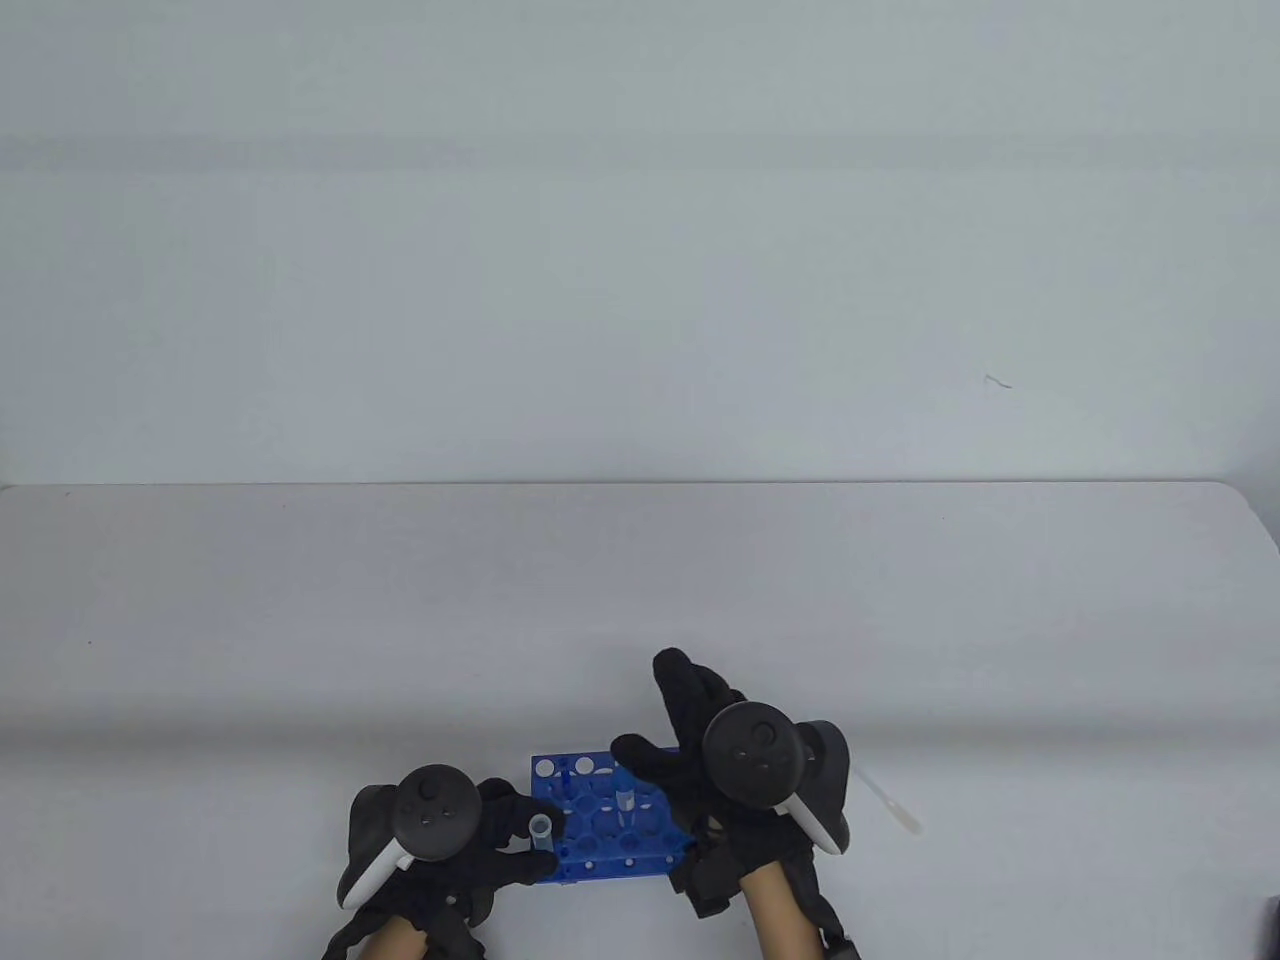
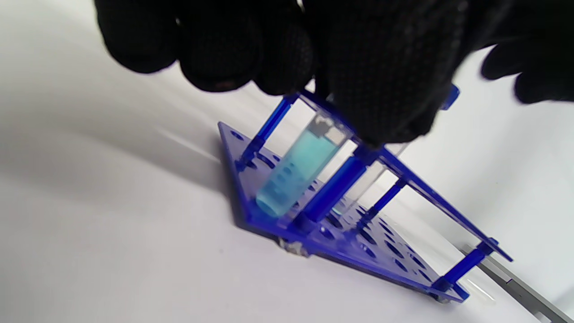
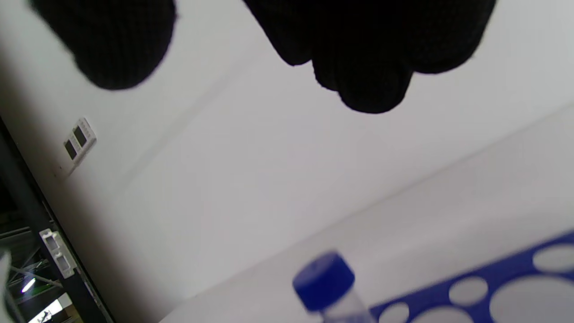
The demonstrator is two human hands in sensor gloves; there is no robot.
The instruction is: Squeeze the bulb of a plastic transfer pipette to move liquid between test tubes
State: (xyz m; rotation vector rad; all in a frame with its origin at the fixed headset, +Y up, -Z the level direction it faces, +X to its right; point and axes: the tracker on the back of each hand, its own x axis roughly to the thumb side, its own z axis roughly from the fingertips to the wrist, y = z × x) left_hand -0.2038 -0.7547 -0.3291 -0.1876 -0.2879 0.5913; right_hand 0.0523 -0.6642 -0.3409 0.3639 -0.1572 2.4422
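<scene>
A blue test tube rack (image 1: 600,835) stands near the table's front edge. My left hand (image 1: 530,840) grips the top of an open test tube (image 1: 541,828) at the rack's left end. In the left wrist view this tube (image 2: 300,166) holds light blue liquid and stands in the rack (image 2: 358,251), with a nearly empty tube (image 2: 374,184) behind it. My right hand (image 1: 660,715) hovers open over the rack's far right corner and holds nothing. A plastic transfer pipette (image 1: 890,800) lies on the table to its right. Another clear tube (image 1: 626,800) stands mid-rack.
A blue-capped tube (image 3: 325,280) stands by the rack's holed top plate (image 3: 493,273) in the right wrist view. The white table (image 1: 640,600) stretches far back to a plain wall. A grey strip (image 2: 515,282) lies past the rack's corner.
</scene>
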